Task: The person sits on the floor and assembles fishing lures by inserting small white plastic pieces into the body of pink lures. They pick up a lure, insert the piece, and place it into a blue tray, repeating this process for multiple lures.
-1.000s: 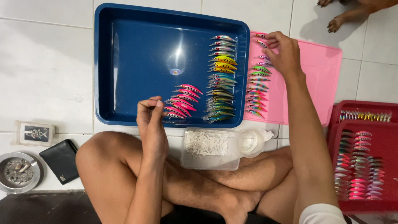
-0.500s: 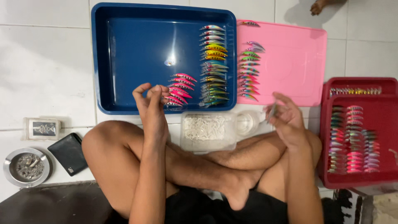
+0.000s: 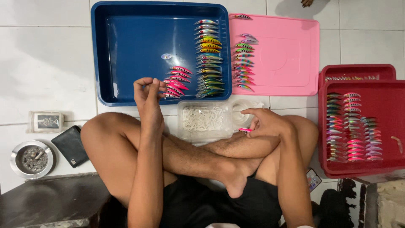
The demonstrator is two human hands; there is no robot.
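Your right hand [image 3: 265, 122] pinches a pink lure [image 3: 245, 130] just before the clear container [image 3: 206, 120] (full of white bits). Your left hand [image 3: 148, 93], fingertips pressed together, hovers at the blue tray's [image 3: 126, 55] near edge beside the pink lures [image 3: 177, 82].

Floor: you sit on white square tiles [image 3: 42, 63].
Far left: your round metal ashtray [image 3: 31, 159] lies near the flat black leather wallet [image 3: 70, 146].
Above the ashtray: a small white rectangular box [image 3: 47, 121].
By your right knee: a phone with a colourful screen [image 3: 313, 179], half hidden.
Bottom left: a dark worn mat [image 3: 50, 202].
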